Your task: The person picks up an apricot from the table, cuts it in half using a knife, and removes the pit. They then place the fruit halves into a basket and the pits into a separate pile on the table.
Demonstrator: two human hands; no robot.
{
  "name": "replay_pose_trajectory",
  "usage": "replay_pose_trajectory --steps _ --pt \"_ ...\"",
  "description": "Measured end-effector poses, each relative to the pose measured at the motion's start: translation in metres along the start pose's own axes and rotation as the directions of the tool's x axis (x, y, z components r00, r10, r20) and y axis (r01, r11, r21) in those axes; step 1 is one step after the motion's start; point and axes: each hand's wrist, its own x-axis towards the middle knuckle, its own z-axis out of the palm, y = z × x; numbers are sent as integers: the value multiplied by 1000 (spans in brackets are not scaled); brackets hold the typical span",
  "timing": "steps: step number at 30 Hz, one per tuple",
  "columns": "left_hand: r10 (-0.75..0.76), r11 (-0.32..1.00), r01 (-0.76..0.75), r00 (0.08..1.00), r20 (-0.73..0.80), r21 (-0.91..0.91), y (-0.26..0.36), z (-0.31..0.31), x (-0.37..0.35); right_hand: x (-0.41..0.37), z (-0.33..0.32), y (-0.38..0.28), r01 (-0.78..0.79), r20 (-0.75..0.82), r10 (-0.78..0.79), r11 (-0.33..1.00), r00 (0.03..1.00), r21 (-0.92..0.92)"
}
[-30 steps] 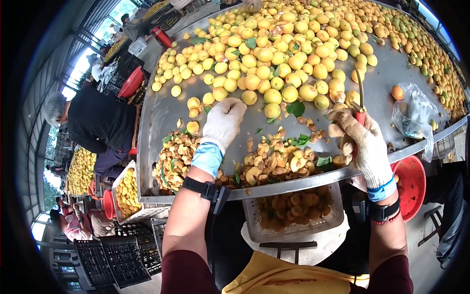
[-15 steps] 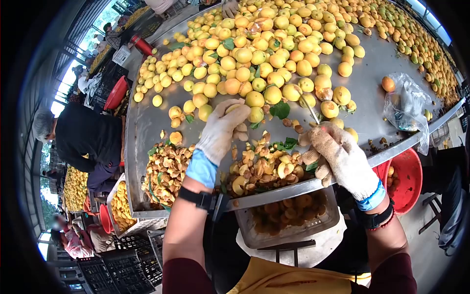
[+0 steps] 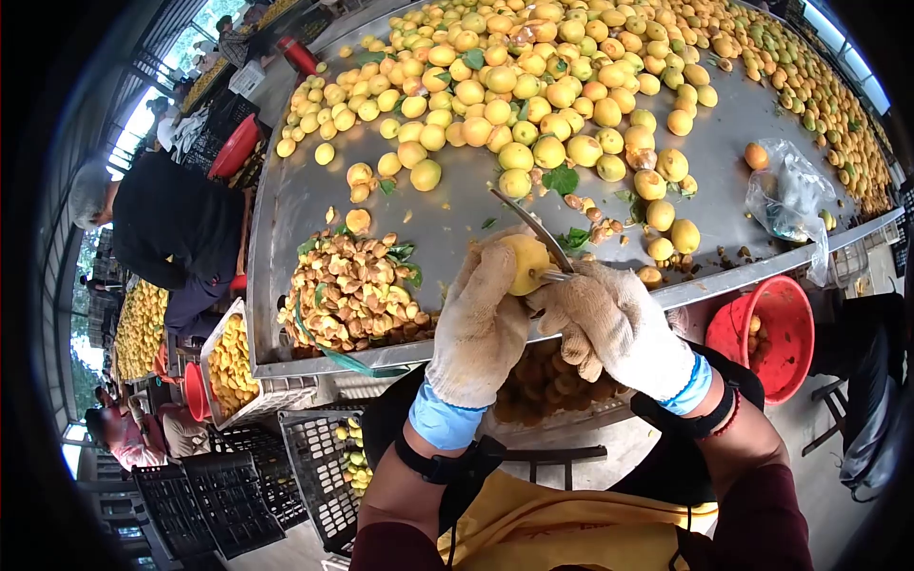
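Note:
My left hand (image 3: 484,319), in a whitish knit glove with a blue cuff, grips a yellow apricot (image 3: 529,265) over the table's front edge. Gloved likewise, my right hand (image 3: 624,322) is closed around a knife with a thin curved blade (image 3: 531,221). The blade rises past the apricot's right side; its handle is mostly hidden in the fingers. Below both hands, partly covered by them, a crate holds brownish fruit (image 3: 550,385). To the left on the table lies a heap of cut apricot pieces (image 3: 352,295).
Many whole apricots (image 3: 476,105) cover the far part of the metal table (image 3: 286,224). A plastic bag (image 3: 792,195) lies at right, above a red bucket (image 3: 764,338). Black crates (image 3: 224,490) stand lower left. Another person (image 3: 171,224) bends at the left side.
My left hand has come back from the apricot pile toward my body with an apricot, meeting my right hand. The knife now points up-left beside the fruit. The view has shifted slightly.

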Motion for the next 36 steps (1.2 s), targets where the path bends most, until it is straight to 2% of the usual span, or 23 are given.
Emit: replay_pose_trajectory --steps 2,5,6,7,8,10,11,13,14,15,16,17,20,22,24,26,27,28,29,30,31,35,36 --pt "8 1000 -8 1000 14 -22 -5 -3 1 3 1 4 -47 12 47 999 999 0" --pt "21 992 -15 998 -53 123 -7 -6 6 9 2 6 47 -8 -47 997 999 -59" --pt "147 871 -110 988 -40 478 -7 -8 9 11 2 9 62 -2 -63 990 998 -123" --pt "255 620 -178 967 17 764 -7 -10 10 11 2 11 77 6 -77 980 997 -186" --pt "255 623 -174 967 12 763 -5 -8 10 11 4 12 72 8 -72 980 997 -186" --pt "320 435 -299 933 164 850 2 1 5 9 11 12 74 14 -73 974 997 -214" --pt "319 437 -293 935 158 851 2 2 3 9 15 15 105 -6 -109 969 994 -225" --pt "392 213 -257 906 159 943 -3 5 -2 11 23 22 120 -39 -132 967 990 -225" --pt "393 215 -255 906 155 943 -7 6 -3 13 25 27 140 -75 -160 964 984 -226" --pt "450 387 -260 890 65 885 -11 8 -3 20 25 38 282 -93 -354 855 930 -436" --pt "488 543 -273 872 -34 794 -14 10 -3 22 26 40 280 -93 -353 855 931 -437" --pt "561 438 -283 828 -14 853 -20 7 0 25 30 35 286 -116 -372 847 921 -448" --pt "601 482 -328 798 -35 813 -20 2 3 31 35 27 300 -117 -426 781 897 -548" --pt "641 426 -339 768 -15 838 -21 -8 9 38 35 38 472 57 -782 315 621 -824" --pt "675 373 -345 738 3 861 -17 -5 8 41 32 43 504 71 -738 384 671 -773" --pt "481 704 -249 856 -189 665 -10 5 1 42 36 49 551 -60 -702 606 710 -573" --pt "509 673 -270 844 -166 688 -11 3 2 39 31 43 553 35 -733 480 679 -681" --pt "506 674 -264 845 -171 689 -11 1 2 35 33 36 551 33 -730 485 683 -679" --pt "474 687 -219 858 -197 693 -11 -1 1 32 39 22 338 -107 -444 797 890 -500" --pt "442 696 -176 869 -222 696 -11 -3 1 30 42 16 39 -158 -83 964 984 -262" --pt "456 691 -183 861 -225 700 -13 -5 3 33 42 29 257 -185 -339 897 922 -360" --pt "498 618 -211 850 -169 757 -16 -16 5 34 35 15 109 -132 -140 970 981 -219" --pt "550 474 -240 832 -73 847 -14 -15 5 34 31 15 112 -132 -144 969 981 -220"
